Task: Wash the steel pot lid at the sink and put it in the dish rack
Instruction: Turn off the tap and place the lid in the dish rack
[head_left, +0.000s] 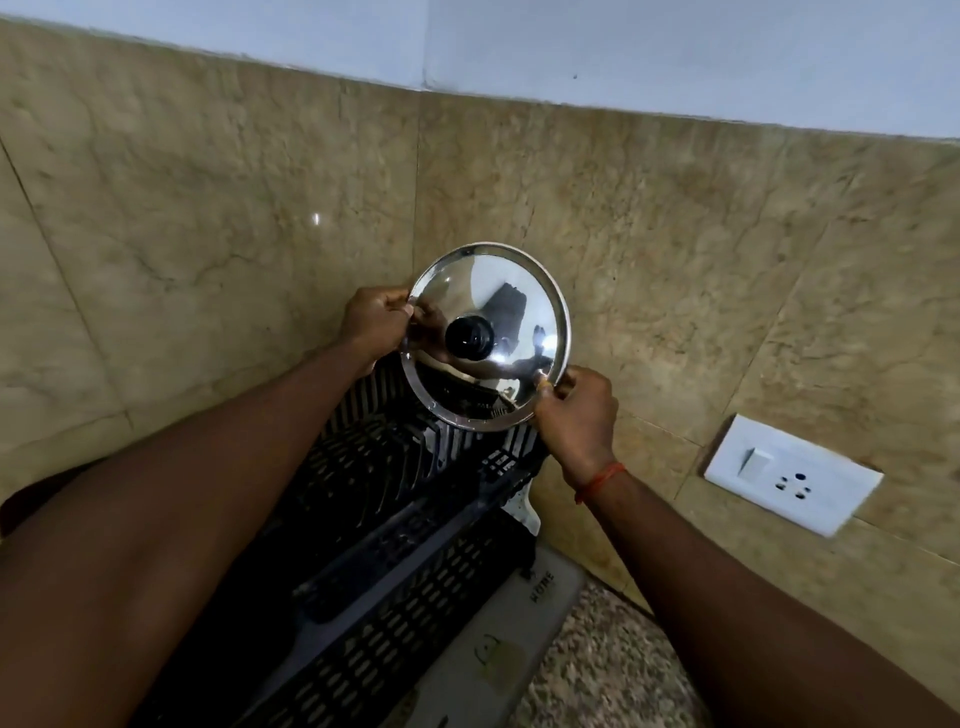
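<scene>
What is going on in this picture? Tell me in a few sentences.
A person holds a steel pot lid by its rim with both hands. The left hand pinches the left edge and the right hand the lower right edge. The lid's black knob faces the camera. The lid is over the back of a black plastic dish rack against the tiled wall, apparently not yet set down.

The lid (488, 291) I held was polished, mirror-bright steel with a glossy black knob (470, 336); the rack (395, 519) below was matt black plastic; the wall (208, 208) glossy marble-like tile.
</scene>
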